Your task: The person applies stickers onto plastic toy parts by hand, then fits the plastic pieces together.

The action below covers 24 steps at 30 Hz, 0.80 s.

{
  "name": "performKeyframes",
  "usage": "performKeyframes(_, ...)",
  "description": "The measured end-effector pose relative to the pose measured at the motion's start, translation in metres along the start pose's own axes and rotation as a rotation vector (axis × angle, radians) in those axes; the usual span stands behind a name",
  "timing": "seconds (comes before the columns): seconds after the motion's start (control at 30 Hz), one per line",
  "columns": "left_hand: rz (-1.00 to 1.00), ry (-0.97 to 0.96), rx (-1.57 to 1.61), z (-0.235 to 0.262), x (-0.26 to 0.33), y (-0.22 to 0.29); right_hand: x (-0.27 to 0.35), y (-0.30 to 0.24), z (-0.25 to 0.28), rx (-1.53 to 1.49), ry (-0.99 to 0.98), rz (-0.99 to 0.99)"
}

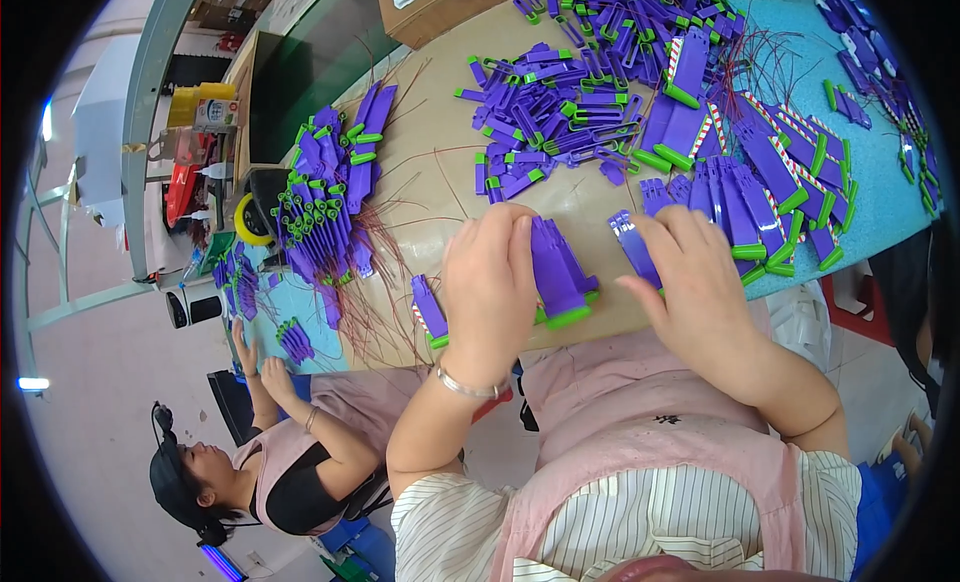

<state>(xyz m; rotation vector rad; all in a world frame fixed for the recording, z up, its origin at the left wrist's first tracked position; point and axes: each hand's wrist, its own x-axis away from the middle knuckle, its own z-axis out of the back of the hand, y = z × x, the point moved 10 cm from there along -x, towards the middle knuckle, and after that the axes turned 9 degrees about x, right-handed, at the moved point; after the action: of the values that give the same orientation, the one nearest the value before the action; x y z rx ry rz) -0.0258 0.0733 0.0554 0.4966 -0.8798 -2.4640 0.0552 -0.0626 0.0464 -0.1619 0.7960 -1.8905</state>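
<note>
My left hand (490, 282) is closed around a purple plastic piece with a green end (560, 267), apparently two or more overlapped. It hangs just over the near edge of the table. To its right, my right hand (705, 292) pinches the side of another purple piece (633, 247) between thumb and fingers; its lower end is partly hidden. Beside my left wrist lies a single purple piece with a green end and a red-and-white striped edge (428, 307). Right of my right hand, a row of similar purple pieces (750, 197) overlaps along the table edge.
A large heap of purple and green frame-like parts (560, 112) covers the table's far middle. To the left stand bundled purple pieces with thin red wires (325, 217). A co-worker (290, 452) works at the left. A cardboard box (440, 17) sits at the back.
</note>
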Motion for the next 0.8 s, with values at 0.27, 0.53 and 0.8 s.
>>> performKeyframes(0.27, -0.261, 0.038, -0.399, -0.016, -0.031, -0.003, 0.0, 0.011, -0.024, 0.339, -0.052, -0.091)
performKeyframes(0.53, 0.029, 0.017, 0.352, -0.014, -0.022, -0.019, 0.014, 0.027, -0.044, -0.968, -0.214, -0.402)
performKeyframes(0.8, 0.307, -0.134, 0.893, -0.042, 0.018, 0.007, 0.019, 0.031, -0.053, -1.378, -0.254, -0.524)
